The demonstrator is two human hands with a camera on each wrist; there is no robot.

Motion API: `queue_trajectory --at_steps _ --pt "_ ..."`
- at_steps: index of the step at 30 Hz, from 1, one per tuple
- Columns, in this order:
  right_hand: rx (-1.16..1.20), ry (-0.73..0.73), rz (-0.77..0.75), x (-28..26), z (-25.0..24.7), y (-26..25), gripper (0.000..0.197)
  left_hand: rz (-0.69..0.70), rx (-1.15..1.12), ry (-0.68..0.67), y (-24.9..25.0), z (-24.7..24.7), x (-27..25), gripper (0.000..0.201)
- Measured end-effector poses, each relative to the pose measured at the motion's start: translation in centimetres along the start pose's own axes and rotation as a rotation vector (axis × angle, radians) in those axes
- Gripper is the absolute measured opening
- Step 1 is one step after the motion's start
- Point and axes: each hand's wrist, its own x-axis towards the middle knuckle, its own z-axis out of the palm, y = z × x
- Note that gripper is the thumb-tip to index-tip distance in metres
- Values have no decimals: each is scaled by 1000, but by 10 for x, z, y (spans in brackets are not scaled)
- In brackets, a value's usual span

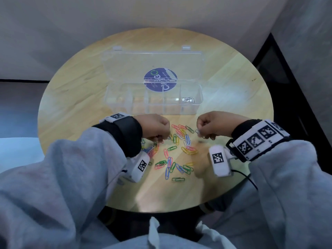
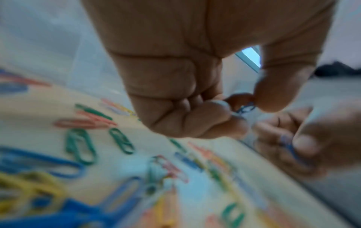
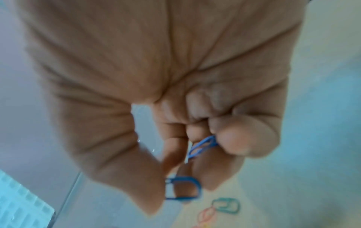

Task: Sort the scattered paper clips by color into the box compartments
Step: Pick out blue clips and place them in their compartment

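Observation:
Coloured paper clips (image 1: 177, 153) lie scattered on the round wooden table (image 1: 71, 97), in front of a clear compartment box (image 1: 154, 101) with its lid folded back. Several silver clips (image 1: 188, 100) lie in its rightmost compartment. My left hand (image 1: 158, 129) hovers over the left of the pile, fingers curled, pinching a blue clip (image 2: 245, 108) between thumb and fingertips. My right hand (image 1: 206, 126) hovers at the pile's right, curled, holding blue clips (image 3: 204, 146), with another blue clip (image 3: 183, 190) at its thumb and forefinger.
A round purple sticker (image 1: 160, 80) shows through the box lid. The other compartments look empty. Grey sleeves and wrist cameras (image 1: 220, 160) overhang the near table edge. Walls stand close behind the table, a dark panel at the right.

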Motion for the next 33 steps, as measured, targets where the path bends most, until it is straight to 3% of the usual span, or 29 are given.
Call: queue_trajectory --at_steps 4,10,13,15,16,18,22,26,33 --pt "356 43 3 4 1 2 22 69 -432 68 4 -7 -5 40" --pt "424 62 114 9 8 -1 32 103 -617 -15 4 -8 -8 36" --pt "268 73 147 13 11 -2 29 98 -724 -69 9 -5 -13 25" --pt "-3 75 145 12 13 -3 19 81 -708 -53 10 -4 -12 25" --pt "-148 94 137 12 15 -4 14 83 -621 -32 10 -3 -10 26" --pt "-321 136 122 12 21 -6 10 120 -226 -7 10 0 -10 25" --pt "-407 200 83 15 34 -11 12 153 570 -66 6 9 -12 20" --pt "-443 212 54 18 41 -13 19 148 820 -184 5 19 -14 18" --pt "-497 230 95 14 37 -16 18 213 962 -186 1 34 -4 14"
